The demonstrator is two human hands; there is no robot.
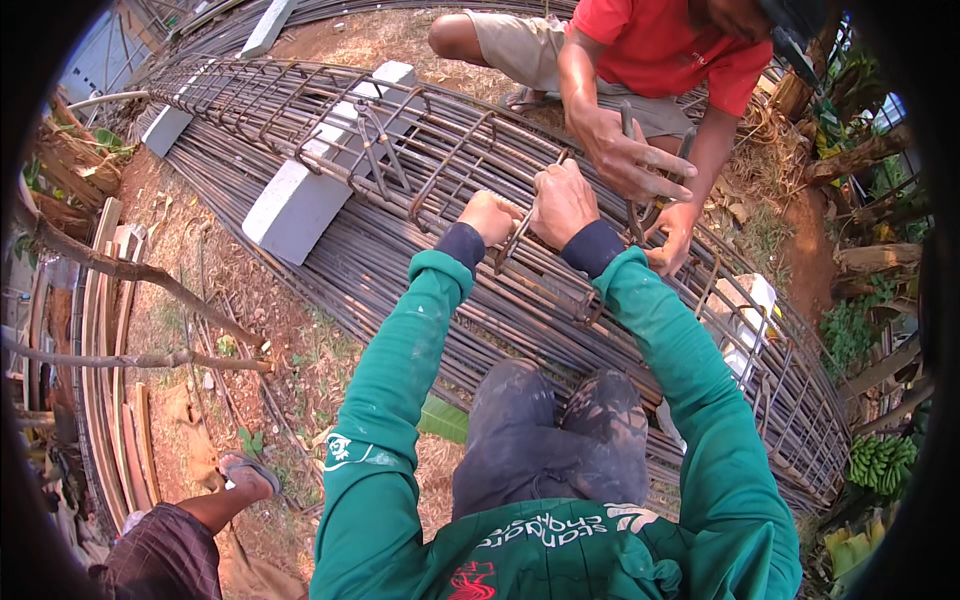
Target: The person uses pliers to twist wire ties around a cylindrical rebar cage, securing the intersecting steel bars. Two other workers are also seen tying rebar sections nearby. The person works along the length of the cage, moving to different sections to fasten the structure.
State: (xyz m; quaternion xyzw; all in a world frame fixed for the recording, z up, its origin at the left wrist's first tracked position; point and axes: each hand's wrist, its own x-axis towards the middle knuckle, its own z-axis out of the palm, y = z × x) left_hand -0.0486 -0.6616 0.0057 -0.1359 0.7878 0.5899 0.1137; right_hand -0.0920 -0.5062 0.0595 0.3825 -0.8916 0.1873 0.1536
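A cage of steel reinforcing bars (460,160) stretches across in front of me. My left hand (489,218) is closed at a square steel stirrup (514,243) in its middle. Beside it, my right hand (563,205) is closed round the same stirrup, whose end pokes out above my knuckles. Most of the stirrup under my fingers is hidden. Just right of my hands, a co-worker's hands (630,160) hold a pair of pincers (686,143) at the cage. A second pair of pincers (373,143) lies on the bars to the left, handles apart.
Grey-white blocks (295,215) support the cage above a bed of long loose bars (330,285). A person in a red shirt (660,50) squats opposite. Another person's leg (225,500) shows lower left. Branches (150,270) and planks (105,400) lie left; green bananas (882,463) hang right.
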